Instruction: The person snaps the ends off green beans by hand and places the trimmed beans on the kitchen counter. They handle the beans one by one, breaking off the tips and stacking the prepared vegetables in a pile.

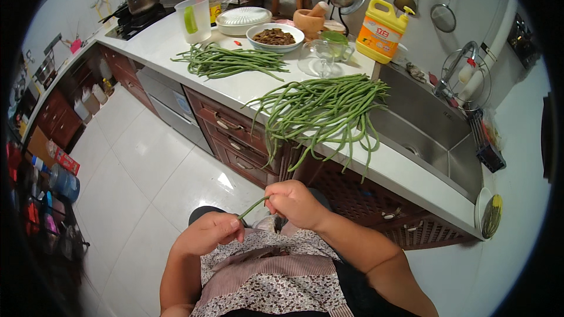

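Between my two hands, low in front of my body, a green long bean (252,209) stretches a short way. My left hand (219,229) grips its lower end, with thumb and fingers closed on it. The other end is pinched in my right hand (290,202). Beyond them, a large heap of long beans (324,110) lies on the counter beside the sink, many ends hanging over the front edge. A second, smaller pile of long beans (233,60) rests further left on the counter. Whatever part of the held bean lies inside my fists is hidden.
The white counter (423,169) runs along a stainless-steel sink (423,116) with a tap (460,59). Behind the beans stand a bowl of brown food (274,37), a lidded dish (243,20), a plastic jug (200,20), a wooden mortar (307,23), a glass lid (319,59) and a yellow detergent bottle (382,31).
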Demonstrator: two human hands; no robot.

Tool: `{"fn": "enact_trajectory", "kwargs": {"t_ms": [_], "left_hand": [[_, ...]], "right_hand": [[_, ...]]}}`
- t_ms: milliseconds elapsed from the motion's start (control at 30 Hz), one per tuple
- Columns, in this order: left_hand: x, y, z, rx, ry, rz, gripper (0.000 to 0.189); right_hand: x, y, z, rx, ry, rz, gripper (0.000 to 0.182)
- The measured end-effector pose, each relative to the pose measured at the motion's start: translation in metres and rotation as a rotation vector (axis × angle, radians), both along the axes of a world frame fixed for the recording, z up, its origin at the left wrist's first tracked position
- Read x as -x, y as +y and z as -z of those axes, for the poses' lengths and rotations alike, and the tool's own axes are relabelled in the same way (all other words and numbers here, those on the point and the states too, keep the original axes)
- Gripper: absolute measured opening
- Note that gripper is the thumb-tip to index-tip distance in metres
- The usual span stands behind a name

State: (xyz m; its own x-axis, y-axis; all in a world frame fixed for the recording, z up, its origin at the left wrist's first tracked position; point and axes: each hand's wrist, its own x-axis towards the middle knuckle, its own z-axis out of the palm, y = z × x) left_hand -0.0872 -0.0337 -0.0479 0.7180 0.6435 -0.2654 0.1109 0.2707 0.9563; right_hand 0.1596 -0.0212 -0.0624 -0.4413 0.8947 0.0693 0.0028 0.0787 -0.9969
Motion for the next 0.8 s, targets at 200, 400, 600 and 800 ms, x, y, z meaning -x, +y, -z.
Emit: {"fn": "enact_trajectory", "kwargs": {"t_ms": [200,400,600,800], "left_hand": [[-0.003,-0.006,0.002,-0.098,-0.153,-0.02,0.042],[-0.013,0.003,0.014,-0.015,-0.424,-0.541,0.037],[-0.011,0.007,0.018,0.098,-0.478,-0.675,0.035],[-0.012,0.007,0.015,0.228,-0.534,-0.678,0.036]], "right_hand": [[-0.013,-0.006,-0.009,0.563,0.969,0.066,0.022],[-0.048,-0.013,-0.03,0.468,1.061,-0.16,0.014],[-0.101,0.022,-0.118,-0.067,0.175,0.619,0.01],[-0.151,0.081,-0.149,0.242,0.583,0.698,0.011]]}}
